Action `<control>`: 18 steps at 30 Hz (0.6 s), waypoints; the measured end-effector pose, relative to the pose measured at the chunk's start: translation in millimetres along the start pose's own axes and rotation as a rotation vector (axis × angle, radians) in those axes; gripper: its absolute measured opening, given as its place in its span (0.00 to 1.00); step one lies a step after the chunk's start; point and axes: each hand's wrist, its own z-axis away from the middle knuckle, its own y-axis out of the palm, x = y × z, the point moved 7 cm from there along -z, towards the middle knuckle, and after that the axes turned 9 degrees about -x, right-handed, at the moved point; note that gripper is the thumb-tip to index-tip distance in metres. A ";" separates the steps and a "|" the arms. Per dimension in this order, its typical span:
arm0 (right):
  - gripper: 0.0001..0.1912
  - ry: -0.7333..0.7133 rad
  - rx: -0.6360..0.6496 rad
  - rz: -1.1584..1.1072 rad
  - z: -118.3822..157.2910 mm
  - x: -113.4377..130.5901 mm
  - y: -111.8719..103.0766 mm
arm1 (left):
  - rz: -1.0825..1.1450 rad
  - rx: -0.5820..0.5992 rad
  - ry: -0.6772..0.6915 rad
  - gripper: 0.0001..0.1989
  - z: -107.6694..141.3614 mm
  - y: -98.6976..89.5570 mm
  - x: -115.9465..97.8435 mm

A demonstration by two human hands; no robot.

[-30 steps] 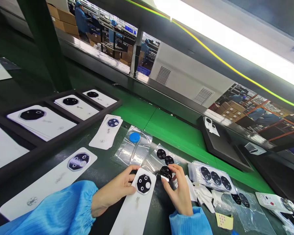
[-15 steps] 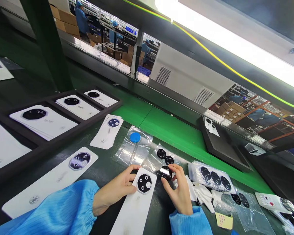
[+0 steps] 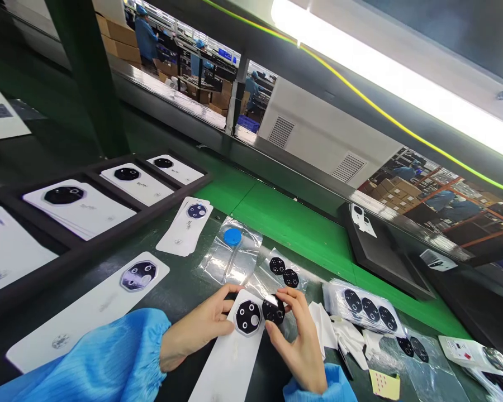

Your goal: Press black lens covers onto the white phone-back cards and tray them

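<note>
My left hand (image 3: pixel 203 321) grips the upper left edge of a white phone back cover (image 3: pixel 228 363), with thumb on top. A black camera area (image 3: pixel 247 317) with several ringed holes sits near its top end. Between the thumb and fingers of my right hand (image 3: pixel 299 340) is a glossy black round camera lens cover (image 3: pixel 273 310). It is at the right edge of the cover, beside the camera area; whether they touch I cannot tell. Two similar black lens covers (image 3: pixel 284 271) lie on clear film just beyond.
A dark divided tray (image 3: pixel 77 237) of white covers stands at left, with a larger white cover (image 3: pixel 88 312) before it. A blue disc (image 3: pixel 232 237) lies on a clear bag. At right are packed lens covers (image 3: pixel 366 307), white gloves (image 3: pixel 350 338) and a yellow note (image 3: pixel 384 384).
My right hand has brought the black lens cover left and down, close to the white cover's camera area. My left hand keeps its hold in nearly the same place.
</note>
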 end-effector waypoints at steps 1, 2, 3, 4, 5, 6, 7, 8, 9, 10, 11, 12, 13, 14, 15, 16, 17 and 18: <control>0.17 -0.005 0.005 -0.012 1.2 2.2 1.6 | 0.013 0.008 0.008 0.32 -1.0 -0.5 1.1; 0.17 -0.008 0.006 -0.018 2.2 3.5 2.9 | 0.023 0.016 0.015 0.33 -1.6 -0.6 1.7; 0.18 -0.009 0.000 -0.019 2.6 3.9 3.5 | 0.029 0.022 0.017 0.33 -1.9 -0.7 2.4; 0.18 -0.009 -0.009 -0.018 2.6 3.6 3.6 | 0.028 0.023 0.016 0.33 -2.0 -0.8 2.7; 0.17 -0.005 -0.014 -0.014 2.4 2.6 3.6 | 0.025 0.022 0.013 0.33 -1.9 -0.8 2.9; 0.17 0.000 -0.020 -0.011 1.8 1.3 3.3 | 0.019 0.018 0.010 0.33 -1.6 -0.8 2.8; 0.16 0.006 -0.025 -0.010 1.2 0.0 2.9 | 0.013 0.012 0.006 0.33 -1.2 -0.8 2.5; 0.16 0.011 -0.030 -0.009 0.5 -1.2 2.5 | 0.008 0.005 0.003 0.33 -0.8 -1.0 2.2; 0.16 0.014 -0.031 -0.009 0.0 -2.0 2.3 | 0.003 -0.002 0.001 0.33 -0.4 -1.2 1.8; 0.16 0.015 -0.029 -0.009 -0.3 -2.5 2.5 | -0.001 -0.008 0.000 0.33 -0.1 -1.3 1.4; 0.16 0.013 -0.029 -0.008 -0.4 -2.6 2.6 | -0.004 -0.013 -0.002 0.33 0.2 -1.4 1.2; 0.16 0.011 -0.031 -0.008 -0.4 -2.6 2.7 | -0.005 -0.016 -0.005 0.33 0.3 -1.3 1.1; 0.16 0.010 -0.032 -0.008 -0.3 -2.6 2.9 | -0.003 -0.017 -0.008 0.33 0.5 -1.2 0.9; 0.15 0.011 -0.033 -0.009 -0.1 -2.7 3.2 | -0.002 -0.018 -0.010 0.32 0.6 -0.9 0.7; 0.15 0.014 -0.033 -0.009 0.1 -2.9 3.5 | 0.000 -0.018 -0.012 0.32 0.7 -0.7 0.5; 0.15 0.017 -0.030 -0.008 0.2 -3.2 3.8 | 0.000 -0.018 -0.014 0.32 0.8 -0.5 0.4; 0.15 0.022 -0.026 -0.007 0.3 -3.6 4.2 | -0.001 -0.020 -0.014 0.31 0.8 -0.4 0.2; 0.14 0.027 -0.019 -0.005 0.4 -4.0 4.6 | -0.003 -0.023 -0.013 0.31 0.9 -0.5 -0.2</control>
